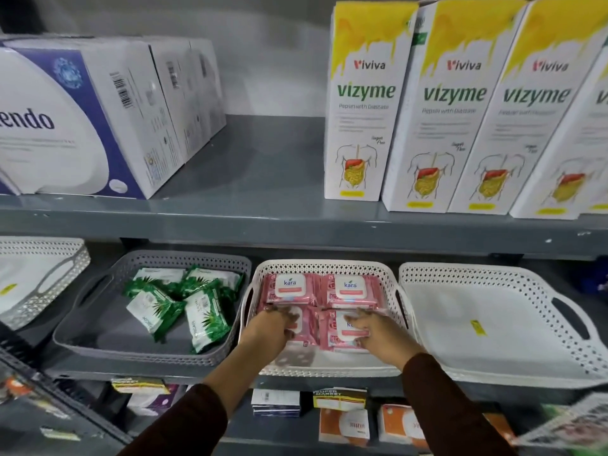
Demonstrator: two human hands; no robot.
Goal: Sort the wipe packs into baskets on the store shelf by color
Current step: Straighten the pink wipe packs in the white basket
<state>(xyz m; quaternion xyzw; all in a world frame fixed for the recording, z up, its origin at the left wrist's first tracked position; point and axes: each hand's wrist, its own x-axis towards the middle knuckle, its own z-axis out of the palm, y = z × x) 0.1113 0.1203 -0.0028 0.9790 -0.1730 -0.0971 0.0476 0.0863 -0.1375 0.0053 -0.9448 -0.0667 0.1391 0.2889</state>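
My left hand (271, 327) and right hand (371, 330) each clasp a pink pack (345, 329) in the white basket (391, 284). Green packs (184, 301) lie at 9 o'clock.

Grey metal shelving (263, 222) fills the frame. On the upper shelf, white-and-purple boxes (98, 116) stand at upper left and yellow-topped Vizyme cartons (454, 106) at upper right, before a pale grey back wall (273, 54).

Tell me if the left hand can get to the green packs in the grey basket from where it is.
Probably yes. The left hand is in the white basket next door, and the green packs lie uncovered in the open-topped grey basket.
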